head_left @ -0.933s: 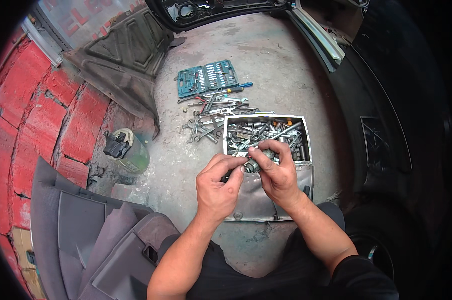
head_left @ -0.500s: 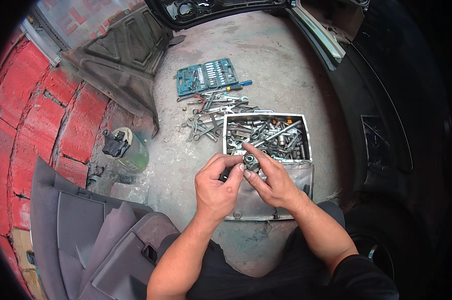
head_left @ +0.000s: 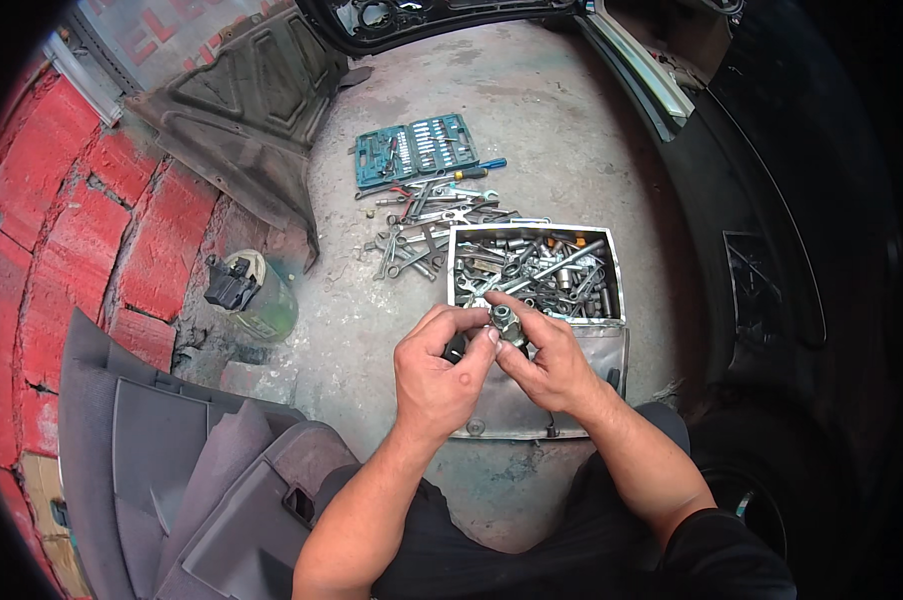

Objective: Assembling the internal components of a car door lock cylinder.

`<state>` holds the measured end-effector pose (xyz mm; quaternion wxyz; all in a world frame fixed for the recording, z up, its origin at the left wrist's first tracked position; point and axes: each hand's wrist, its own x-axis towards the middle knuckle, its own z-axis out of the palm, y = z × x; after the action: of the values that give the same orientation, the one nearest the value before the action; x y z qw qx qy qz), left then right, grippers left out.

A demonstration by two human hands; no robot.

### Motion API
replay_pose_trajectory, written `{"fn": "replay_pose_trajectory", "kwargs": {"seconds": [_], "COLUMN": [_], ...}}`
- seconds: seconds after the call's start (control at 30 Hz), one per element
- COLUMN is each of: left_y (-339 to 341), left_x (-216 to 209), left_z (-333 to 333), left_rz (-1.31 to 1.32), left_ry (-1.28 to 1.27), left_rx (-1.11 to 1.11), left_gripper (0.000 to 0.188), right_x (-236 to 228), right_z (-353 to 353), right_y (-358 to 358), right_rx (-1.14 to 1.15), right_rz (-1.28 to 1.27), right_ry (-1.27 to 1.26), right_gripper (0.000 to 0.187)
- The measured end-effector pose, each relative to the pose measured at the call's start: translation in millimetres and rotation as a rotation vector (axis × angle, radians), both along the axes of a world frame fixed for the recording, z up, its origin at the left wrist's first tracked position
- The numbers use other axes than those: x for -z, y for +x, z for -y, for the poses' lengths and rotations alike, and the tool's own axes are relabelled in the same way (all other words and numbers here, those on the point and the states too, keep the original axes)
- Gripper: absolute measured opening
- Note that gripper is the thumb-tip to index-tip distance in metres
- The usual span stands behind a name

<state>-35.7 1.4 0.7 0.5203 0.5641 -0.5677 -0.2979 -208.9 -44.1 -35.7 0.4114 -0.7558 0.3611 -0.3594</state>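
Observation:
Between my two hands is a small metal part (head_left: 506, 321), greyish and round with a hole in its end, perhaps a socket. My left hand (head_left: 446, 362) pinches at its near left side with thumb and fingertips. Around its right side close the thumb and fingers of my right hand (head_left: 540, 352). Both hands are over the near edge of an open metal toolbox (head_left: 622, 290), filled with loose sockets, wrenches and bars. The toolbox's grey lid (head_left: 517, 405) lies folded down toward me, below my hands.
Loose wrenches (head_left: 404, 256) are spread on the concrete floor left of the toolbox. Farther back lies an open teal socket-set case (head_left: 372, 172) beside screwdrivers (head_left: 490, 164). A greenish container (head_left: 275, 312) stands left, a grey door panel (head_left: 172, 440) near left, a dark car body (head_left: 752, 250) right.
The metal part has tilted slightly in my fingers, showing more of its side. Both hands remain in nearly the same place.

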Motion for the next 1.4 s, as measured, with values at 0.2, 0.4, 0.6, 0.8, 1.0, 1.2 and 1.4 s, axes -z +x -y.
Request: {"fn": "replay_pose_trajectory", "kwargs": {"seconds": [0.2,0.4,0.6,0.8,1.0,1.2,1.4], "left_y": [-4,-4,-3,-1,-1,7,8], "left_x": [2,1,-1,3,4,7,7], "left_z": [1,0,-2,-2,-1,2,1], "left_rz": [-0.013,-0.017,-0.021,-0.023,-0.029,-0.228,-0.305], "left_ry": [0.035,0.054,0.066,0.079,0.120,0.238,0.299], "left_rx": [0.011,-0.001,-0.009,-0.003,-0.016,0.046,0.054], "left_gripper": [0.018,0.018,0.017,0.017,0.016,0.017,0.018], "right_x": [6,1,1,2,9,6,4], "right_z": [1,0,-1,-2,-1,2,8], "right_y": [-3,-3,1,0,0,1,-5], "right_rx": [-0.004,0.014,0.027,0.034,0.093,0.048,-0.061], "right_rz": [0.063,0.005,0.023,-0.001,-0.082,-0.085,-0.153], "right_ry": [0.051,0.064,0.034,0.019,-0.283,-0.357,-0.293], "right_gripper": [0.056,0.056,0.054,0.054,0.058,0.063,0.065]}}
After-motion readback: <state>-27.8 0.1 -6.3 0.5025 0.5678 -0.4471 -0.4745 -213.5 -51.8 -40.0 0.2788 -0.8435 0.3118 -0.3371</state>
